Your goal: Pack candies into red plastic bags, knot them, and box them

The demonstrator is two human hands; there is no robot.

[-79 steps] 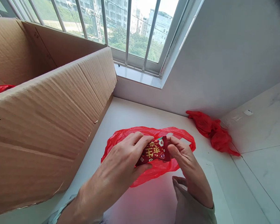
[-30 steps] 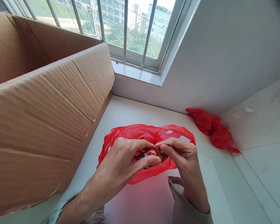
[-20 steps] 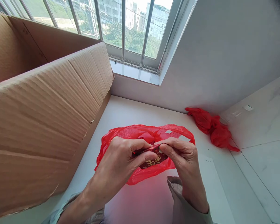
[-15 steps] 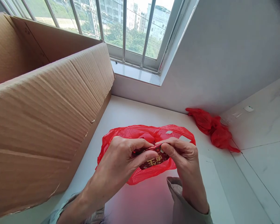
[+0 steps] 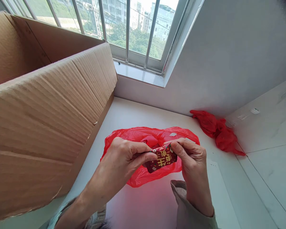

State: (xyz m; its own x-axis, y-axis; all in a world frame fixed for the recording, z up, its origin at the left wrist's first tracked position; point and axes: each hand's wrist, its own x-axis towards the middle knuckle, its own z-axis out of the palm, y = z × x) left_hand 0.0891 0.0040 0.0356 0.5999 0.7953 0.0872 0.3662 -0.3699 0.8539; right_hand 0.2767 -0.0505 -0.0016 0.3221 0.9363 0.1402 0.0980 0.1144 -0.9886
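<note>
Your left forearm (image 5: 85, 198) slants up and inward from the lower left, bare from the sleeve on, with the back of your left hand (image 5: 125, 156) turned upward. Its thumb (image 5: 146, 157) and index finger (image 5: 140, 147) pinch together, pointing right; the other fingers are hidden. Your right hand (image 5: 193, 159) faces it, near but apart, its wrist (image 5: 202, 198) rising steeply from the cuff (image 5: 193, 206). Its thumb (image 5: 178, 150) presses toward a bent index finger, fingers curled inward, in a matching pinch.
</note>
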